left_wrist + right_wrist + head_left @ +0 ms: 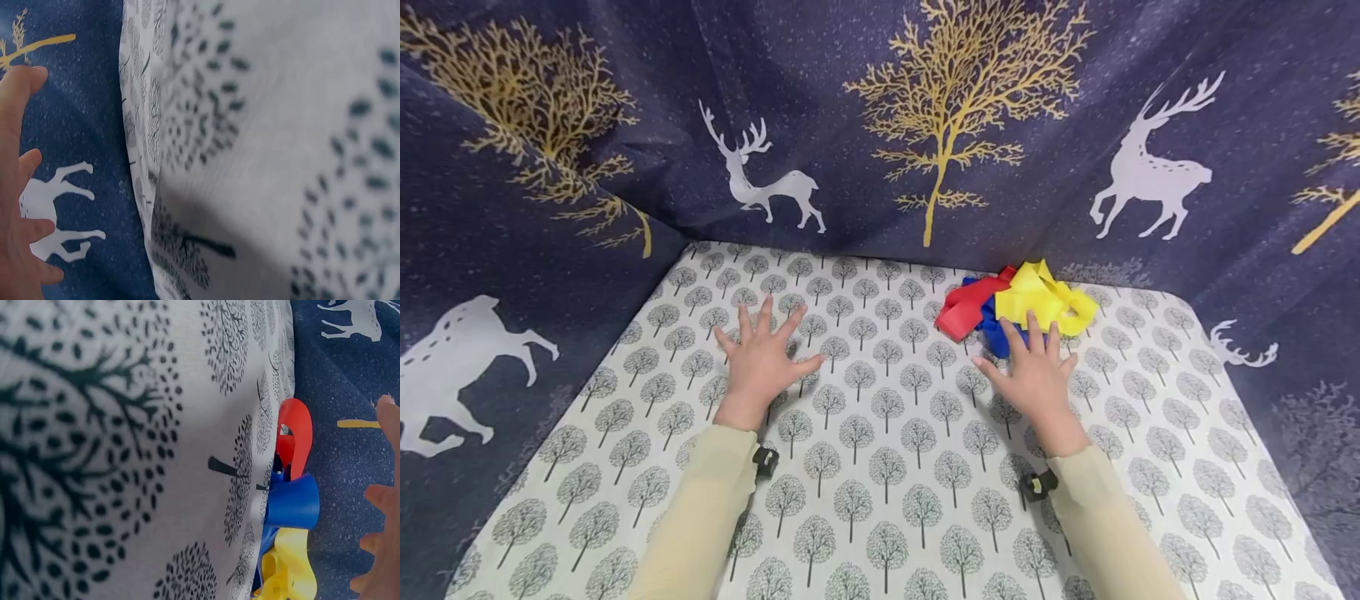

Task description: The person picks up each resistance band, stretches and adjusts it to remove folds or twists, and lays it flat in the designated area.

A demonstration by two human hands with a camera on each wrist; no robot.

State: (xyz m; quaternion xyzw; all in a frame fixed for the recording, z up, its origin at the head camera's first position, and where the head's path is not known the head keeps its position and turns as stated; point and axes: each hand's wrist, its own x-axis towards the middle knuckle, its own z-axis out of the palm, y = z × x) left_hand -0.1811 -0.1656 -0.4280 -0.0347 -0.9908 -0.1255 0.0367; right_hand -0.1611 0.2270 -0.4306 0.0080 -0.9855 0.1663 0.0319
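My left hand (761, 358) is spread over the tree-print cloth, fingers apart and nothing in its grasp. In the left wrist view, that hand's fingers (39, 230) show at the left edge. My right hand (1036, 379), likewise spread and holding nothing, is just in front of a loose heap of ribbons. The heap has a red ribbon (972, 305) on the left, a yellow ribbon (1037, 293) on the right and a blue ribbon (997, 340) partly hidden beneath them. In the right wrist view, the blue ribbon (294, 503) bulges in a loop between the red and yellow ones.
White cloth printed with grey trees (887, 467) covers the table. Behind it and at both sides hangs a dark blue curtain (850, 150) with white deer and golden trees. Each wrist wears a small black strap, one at the left cuff (766, 461).
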